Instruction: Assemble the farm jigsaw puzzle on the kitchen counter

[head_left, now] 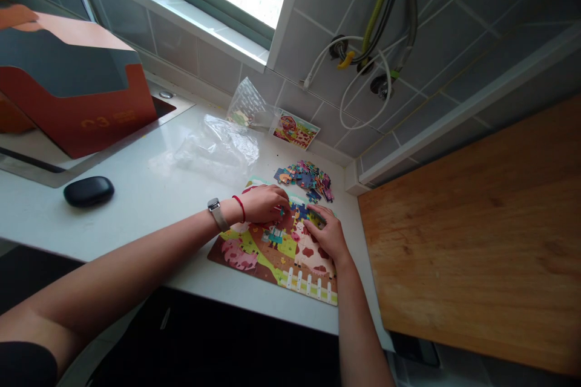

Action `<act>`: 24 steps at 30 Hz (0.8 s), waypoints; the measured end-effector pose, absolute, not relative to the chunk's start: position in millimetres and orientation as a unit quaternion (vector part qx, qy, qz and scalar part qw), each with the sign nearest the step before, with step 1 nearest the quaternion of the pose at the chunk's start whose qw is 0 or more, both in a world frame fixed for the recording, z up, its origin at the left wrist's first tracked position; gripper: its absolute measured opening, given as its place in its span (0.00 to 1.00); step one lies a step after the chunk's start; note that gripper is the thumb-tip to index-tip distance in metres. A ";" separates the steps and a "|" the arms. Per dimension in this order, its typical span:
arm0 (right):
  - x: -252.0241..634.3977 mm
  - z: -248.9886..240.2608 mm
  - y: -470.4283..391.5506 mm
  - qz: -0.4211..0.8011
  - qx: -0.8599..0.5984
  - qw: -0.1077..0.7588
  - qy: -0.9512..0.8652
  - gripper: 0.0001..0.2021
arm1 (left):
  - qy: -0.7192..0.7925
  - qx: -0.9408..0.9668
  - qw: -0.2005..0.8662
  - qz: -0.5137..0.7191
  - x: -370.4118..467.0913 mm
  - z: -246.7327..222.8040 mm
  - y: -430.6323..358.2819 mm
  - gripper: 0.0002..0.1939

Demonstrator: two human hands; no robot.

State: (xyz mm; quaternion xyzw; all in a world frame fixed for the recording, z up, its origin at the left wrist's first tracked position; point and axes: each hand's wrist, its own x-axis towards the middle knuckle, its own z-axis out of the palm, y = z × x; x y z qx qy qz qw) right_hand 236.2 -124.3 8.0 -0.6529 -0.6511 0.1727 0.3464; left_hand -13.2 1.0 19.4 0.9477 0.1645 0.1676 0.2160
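Observation:
A farm-scene jigsaw puzzle [272, 254], with a spotted cow, a pink pig and a white fence, lies on the white counter under both my hands. My left hand [265, 202] is over its upper middle, fingers bent down and closed on a small colourful puzzle piece [281, 213]; the fingers partly cover it. At the upper right, above the cow, my right hand [329, 234] rests on the puzzle with thumb and fingers apart. Dark blue pieces [299, 212] show between the hands. Just behind the puzzle is a heap of loose puzzle pieces [308, 178].
A picture card [295, 129] leans on the tiled wall near crumpled clear plastic bags [227, 145]. To the left are a black oval case [89, 191] and an orange box [104, 115]. A wooden board [476, 230] stands at the right; cables [385, 30] hang above.

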 end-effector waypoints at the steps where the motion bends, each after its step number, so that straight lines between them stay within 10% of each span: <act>1: 235.8 8.2 -124.4 0.168 -0.655 0.349 -0.649 0.19 | 0.163 0.947 0.217 0.169 -13.3 19.1 1.2 0.15; 24: 265.2 11.0 -126.5 -0.019 -0.699 0.577 -0.422 0.23 | 0.156 0.946 0.241 0.153 -16.0 18.1 5.6 0.02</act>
